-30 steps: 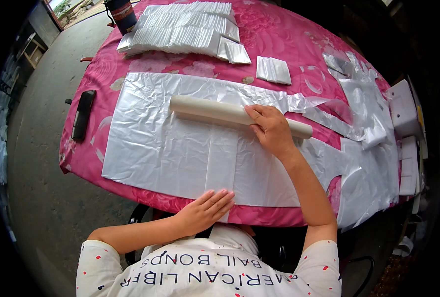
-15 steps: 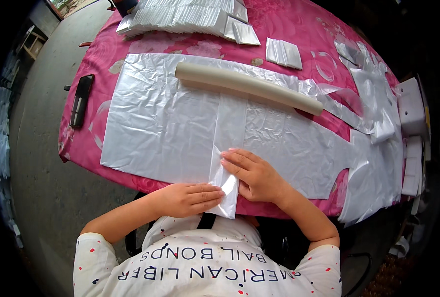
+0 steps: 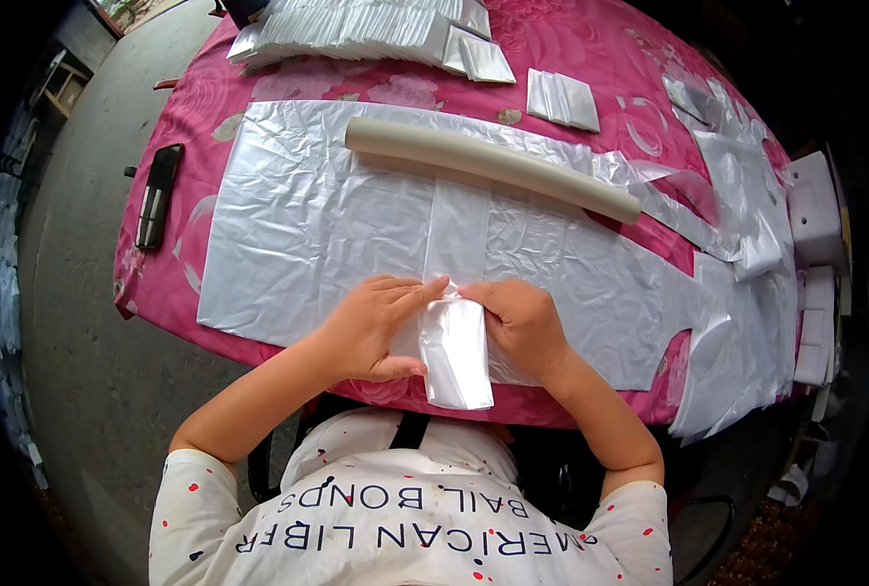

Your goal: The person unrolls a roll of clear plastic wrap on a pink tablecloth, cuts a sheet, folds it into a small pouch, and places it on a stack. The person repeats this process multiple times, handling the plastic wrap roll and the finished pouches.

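A narrow strip of thin clear-white plastic film (image 3: pixel 458 230) runs toward me over the spread film, and its near end is folded into a shiny flat packet (image 3: pixel 456 356). At the packet's far left corner, my left hand (image 3: pixel 376 322) touches the fold with its fingertips. Its thumb stands well apart along the packet's left side. My right hand (image 3: pixel 524 327) has its fingers curled, and thumb and forefinger pinch the packet's far right corner. Beneath both hands lies a wide crinkled plastic sheet (image 3: pixel 288 215).
A beige cardboard tube (image 3: pixel 493 171) rests across the sheet. Folded film packets (image 3: pixel 356 34) are piled at the far edge, with a smaller stack (image 3: pixel 563 101) nearby. A black phone-like object (image 3: pixel 160 195) lies left on the pink tablecloth (image 3: pixel 185 146). Loose film (image 3: pixel 737 352) covers the right side.
The strip's near end has been folded over away from me into a shorter packet. My left hand has moved up and spread its thumb; my right hand has curled its fingers at the fold.
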The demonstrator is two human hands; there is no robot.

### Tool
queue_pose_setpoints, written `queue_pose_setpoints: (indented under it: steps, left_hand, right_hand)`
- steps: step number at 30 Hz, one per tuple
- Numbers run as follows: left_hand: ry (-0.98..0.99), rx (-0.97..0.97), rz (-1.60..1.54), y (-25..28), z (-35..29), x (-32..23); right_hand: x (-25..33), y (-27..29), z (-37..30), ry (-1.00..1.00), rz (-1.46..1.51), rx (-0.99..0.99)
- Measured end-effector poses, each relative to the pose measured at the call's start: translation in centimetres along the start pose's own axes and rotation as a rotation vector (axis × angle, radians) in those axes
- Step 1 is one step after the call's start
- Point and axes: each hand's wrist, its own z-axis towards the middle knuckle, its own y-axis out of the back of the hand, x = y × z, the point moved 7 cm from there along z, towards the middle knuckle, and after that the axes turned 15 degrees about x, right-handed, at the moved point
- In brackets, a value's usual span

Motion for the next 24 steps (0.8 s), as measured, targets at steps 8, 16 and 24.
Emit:
queue_pose_setpoints:
  steps: [8,16,24]
  left_hand:
    - [0.115,-0.39,-0.05,1.6,-0.2,0.6]
    - [-0.002,-0.516,0.304,0.1,0.5,-2.6]
    - [0.351,-0.008,0.43,-3.6,3.0,0.5]
  right_hand:
    - [-4.4,0.1,2.8,-0.651,0.53,0.235]
    - [-5.9,-0.8,2.6,-0.765,0.605,0.273]
    - [-5.8,-0.8,2.5,-0.727,0.589,0.259]
